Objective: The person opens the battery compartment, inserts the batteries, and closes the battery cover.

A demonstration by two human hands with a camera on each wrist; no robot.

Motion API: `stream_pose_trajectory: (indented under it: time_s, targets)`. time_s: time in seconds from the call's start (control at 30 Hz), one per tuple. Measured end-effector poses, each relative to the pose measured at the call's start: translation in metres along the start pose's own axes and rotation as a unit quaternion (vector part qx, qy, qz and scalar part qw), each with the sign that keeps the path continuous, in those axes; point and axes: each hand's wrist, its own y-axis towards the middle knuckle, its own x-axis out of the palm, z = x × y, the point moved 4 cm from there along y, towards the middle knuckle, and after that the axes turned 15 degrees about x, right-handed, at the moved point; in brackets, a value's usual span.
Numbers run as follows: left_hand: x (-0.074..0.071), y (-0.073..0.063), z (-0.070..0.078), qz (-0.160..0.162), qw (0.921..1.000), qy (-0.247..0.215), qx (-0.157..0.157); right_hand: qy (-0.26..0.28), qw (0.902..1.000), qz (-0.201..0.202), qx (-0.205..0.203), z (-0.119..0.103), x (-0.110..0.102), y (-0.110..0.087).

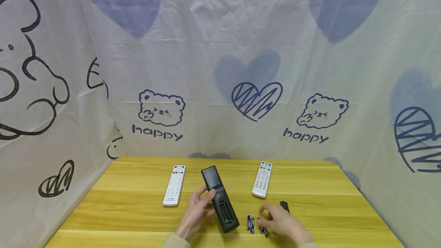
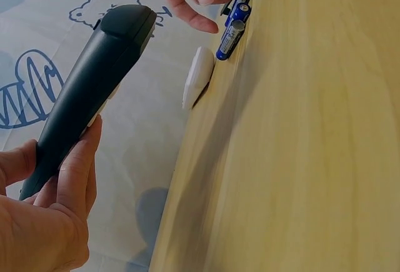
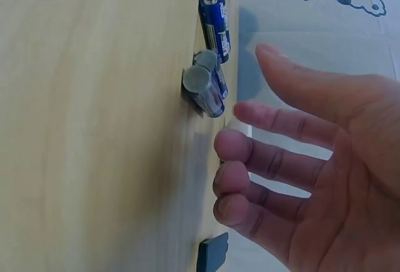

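Note:
My left hand grips a black remote control, held tilted above the table with its back towards me. Its battery compartment lies uncovered at the lower end. In the left wrist view the remote shows from the side, between thumb and fingers. Several blue and silver batteries lie just right of the remote. Over them hovers my right hand, fingers loosely bent. The right wrist view shows the fingertips beside the batteries, with nothing between thumb and fingers. A black battery cover lies partly hidden behind this hand.
Two white remotes lie face up on the wooden table: one at the left, the other behind the batteries. A printed cloth hangs behind the table's far edge and along both sides.

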Motion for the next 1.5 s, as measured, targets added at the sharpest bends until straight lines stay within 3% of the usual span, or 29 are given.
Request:
stream_pose_trajectory:
  time_s: [0.2, 0.57, 0.87, 1.2, 1.5]
  targets:
    - [0.000, 0.000, 0.000, -0.002, 1.0000, -0.001, -0.004, 0.000, 0.9995, -0.017, -0.027, 0.003, 0.004, 0.004]
    - [0.001, 0.001, 0.000, -0.004, 1.0000, 0.000, -0.006, -0.017, 0.9970, -0.075, -0.011, 0.061, 0.032, 0.059]
    - [0.000, 0.001, -0.002, -0.007, 0.9999, 0.002, -0.010, -0.014, 0.9964, -0.081, -0.021, 0.062, 0.031, 0.057]
    - [0.000, 0.002, -0.002, -0.008, 0.9999, 0.001, -0.012, -0.008, 0.9988, -0.048, -0.007, 0.004, 0.008, 0.006]
    - [0.000, 0.001, -0.003, -0.007, 0.9999, -0.003, -0.013, 0.006, 0.9992, -0.038, 0.005, 0.002, 0.006, 0.000]
